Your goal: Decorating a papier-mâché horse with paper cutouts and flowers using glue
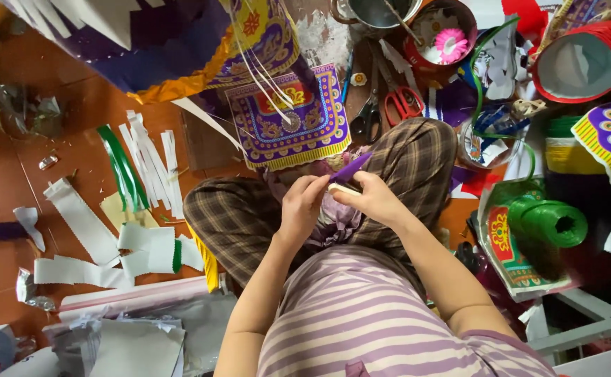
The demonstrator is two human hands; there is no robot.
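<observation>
Nearest the lens, a striped lilac-and-white shirt (361,314), both forearms reaching forward from it over crossed legs in brown plaid trousers (249,216). Left hand (302,206) curled, fingertips pinched on the lower end of a purple paper strip (351,168). Right hand (372,197) closed around a pale flat stick (344,188), thumb pressing it against the same strip; hands touching each other above the lap, just over a crumpled heap of mauve paper (337,220). Strip angled up and to the right, its free tip pointing toward the knee.

Just beyond the hands, an ornate purple-and-gold printed panel (288,115) hanging from a larger paper structure, white strips (256,66) trailing across it. Farther up, black-handled scissors (368,119) beside red-handled scissors (403,103), and a red pot with a pink flower (451,42). On the right, a green spool of twine (550,222) lying on a printed bag, a red paper cone (585,59) above. On the left, cut white paper strips (148,164) and green ones (120,167) scattered over the reddish floor (75,105).
</observation>
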